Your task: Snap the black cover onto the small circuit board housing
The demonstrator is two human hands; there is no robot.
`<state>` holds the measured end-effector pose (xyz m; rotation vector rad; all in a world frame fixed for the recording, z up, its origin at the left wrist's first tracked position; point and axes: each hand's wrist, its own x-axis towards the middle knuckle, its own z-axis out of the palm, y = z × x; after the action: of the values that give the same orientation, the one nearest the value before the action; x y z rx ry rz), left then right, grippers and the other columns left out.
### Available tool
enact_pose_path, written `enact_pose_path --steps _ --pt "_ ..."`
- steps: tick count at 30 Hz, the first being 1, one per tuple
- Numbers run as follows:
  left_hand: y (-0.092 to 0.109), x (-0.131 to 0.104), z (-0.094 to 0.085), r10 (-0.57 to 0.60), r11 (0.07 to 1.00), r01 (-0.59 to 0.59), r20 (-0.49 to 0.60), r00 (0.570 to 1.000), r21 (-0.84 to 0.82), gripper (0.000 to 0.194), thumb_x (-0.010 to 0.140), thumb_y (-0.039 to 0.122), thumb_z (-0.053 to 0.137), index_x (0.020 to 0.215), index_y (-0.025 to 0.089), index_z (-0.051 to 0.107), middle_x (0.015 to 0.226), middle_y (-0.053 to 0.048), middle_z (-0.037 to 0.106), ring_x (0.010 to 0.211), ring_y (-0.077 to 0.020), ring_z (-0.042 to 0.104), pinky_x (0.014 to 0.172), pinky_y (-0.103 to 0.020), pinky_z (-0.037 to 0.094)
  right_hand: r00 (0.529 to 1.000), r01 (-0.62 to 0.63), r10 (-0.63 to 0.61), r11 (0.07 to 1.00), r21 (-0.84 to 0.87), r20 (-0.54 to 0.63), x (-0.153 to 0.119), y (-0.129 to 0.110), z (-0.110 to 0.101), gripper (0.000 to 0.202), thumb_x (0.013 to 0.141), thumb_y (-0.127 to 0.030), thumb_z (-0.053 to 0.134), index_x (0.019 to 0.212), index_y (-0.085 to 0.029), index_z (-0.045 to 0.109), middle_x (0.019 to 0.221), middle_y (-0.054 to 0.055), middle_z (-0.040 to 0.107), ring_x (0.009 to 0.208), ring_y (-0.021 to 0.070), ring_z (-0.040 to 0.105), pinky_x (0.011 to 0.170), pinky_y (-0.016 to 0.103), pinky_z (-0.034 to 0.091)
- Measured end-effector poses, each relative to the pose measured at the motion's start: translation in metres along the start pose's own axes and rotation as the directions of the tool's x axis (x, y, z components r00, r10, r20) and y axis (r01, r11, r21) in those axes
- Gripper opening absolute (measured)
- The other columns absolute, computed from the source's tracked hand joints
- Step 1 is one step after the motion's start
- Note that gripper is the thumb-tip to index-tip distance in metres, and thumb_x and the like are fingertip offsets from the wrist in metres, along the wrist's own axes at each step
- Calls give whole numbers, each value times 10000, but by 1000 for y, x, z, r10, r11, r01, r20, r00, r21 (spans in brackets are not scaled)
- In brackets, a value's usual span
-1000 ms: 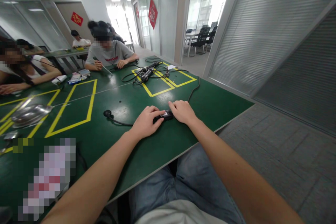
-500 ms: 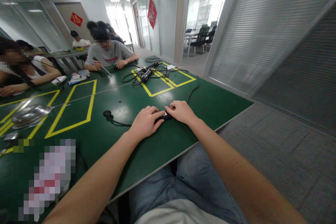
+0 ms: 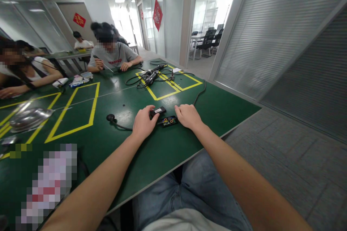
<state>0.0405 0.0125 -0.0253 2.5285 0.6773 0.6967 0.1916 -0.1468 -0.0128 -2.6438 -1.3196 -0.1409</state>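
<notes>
The left hand (image 3: pixel 142 124) pinches a small black cover (image 3: pixel 158 110) with a white label between thumb and fingertips, holding it just above and behind the opened black adapter base (image 3: pixel 169 121), whose inside shows coloured parts. The right hand (image 3: pixel 188 115) rests palm down on the green table (image 3: pixel 151 151), fingers curled loosely and close together, their tips touching the right end of the base; it presses or steadies the base rather than grips it. The base lies flat near the table's front edge, between the two hands. A black cable (image 3: pixel 119 125) runs left from under the left hand to a round plug (image 3: pixel 110 117) lying on the table. Another black cable (image 3: pixel 199 94) leads from behind the right hand toward the far side. Farther back, inside yellow tape rectangles (image 3: pixel 93 104), a tangle of black tools and cords (image 3: pixel 150 75) sits well apart from the hands. At the left lies a shiny silver bag (image 3: pixel 27 117). Across the table a person in a grey shirt (image 3: pixel 115 56) holds a thin rod, and another person's arm (image 3: pixel 29 83) rests on the table at far left.
</notes>
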Motion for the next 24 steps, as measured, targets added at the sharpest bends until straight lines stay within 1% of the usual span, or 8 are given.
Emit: enact_pose_path --steps 2,4,7,11,13,17,21,24 --pt "-2 1 0 -28 999 27 30 999 37 358 987 271 705 1343 229 703 1212 -101 799 1077 -299 713 1004 -462 575 1000 3 -3 1000 -11 2 0 0 0 612 1203 -332 264 1096 -130 832 1167 193 812 1125 300 740 973 379 439" --pt "-2 0 0 6 998 -6 0 1000 56 337 981 265 702 1316 233 712 1302 -117 749 1130 -299 697 1036 -465 569 1000 -7 7 1000 -19 4 1 0 1 609 1201 -331 268 1113 -114 829 1166 205 812 1129 304 741 978 380 442" --pt "3 -3 -2 86 988 -75 -74 994 135 176 997 315 679 1093 214 787 1288 -138 675 1160 -304 658 1042 -463 559 1000 -19 19 999 -30 12 1 0 1 602 1200 -330 276 1126 -100 827 1161 216 815 1133 302 745 983 372 444" --pt "11 -7 -7 135 940 -156 90 987 302 434 1076 419 557 779 223 805 992 -123 672 1026 -318 620 912 -476 538 1000 -10 10 999 -48 11 0 -3 1 614 1199 -333 277 1110 -117 844 1152 205 823 1125 306 756 975 378 456" --pt "15 -8 -8 135 914 -178 141 981 363 492 1087 433 532 746 222 815 962 -135 676 1027 -334 604 895 -491 516 1000 -16 16 998 -55 1 -1 -5 0 619 1197 -336 282 1103 -116 853 1146 205 824 1110 313 763 967 388 463" --pt "21 -9 -9 141 885 -173 103 985 433 516 1081 456 532 727 223 827 974 -154 667 1066 -355 579 913 -512 491 998 -50 48 996 -71 -38 -4 -8 -3 623 1191 -339 288 1101 -106 858 1145 226 819 1085 319 771 960 396 465" --pt "22 -9 -11 127 895 -142 62 990 423 517 1082 458 522 740 230 835 972 -145 643 1081 -349 574 932 -512 490 996 -50 45 996 -67 -75 -5 -8 -4 620 1182 -313 277 1085 -119 858 1136 213 822 1078 307 767 958 396 463" --pt "21 -8 -10 107 911 -129 79 991 392 513 1076 455 538 717 231 829 966 -141 637 1059 -345 575 909 -506 500 997 -44 40 997 -62 -65 -5 -7 -3 619 1182 -316 278 1085 -125 859 1137 205 826 1072 299 765 959 392 463"
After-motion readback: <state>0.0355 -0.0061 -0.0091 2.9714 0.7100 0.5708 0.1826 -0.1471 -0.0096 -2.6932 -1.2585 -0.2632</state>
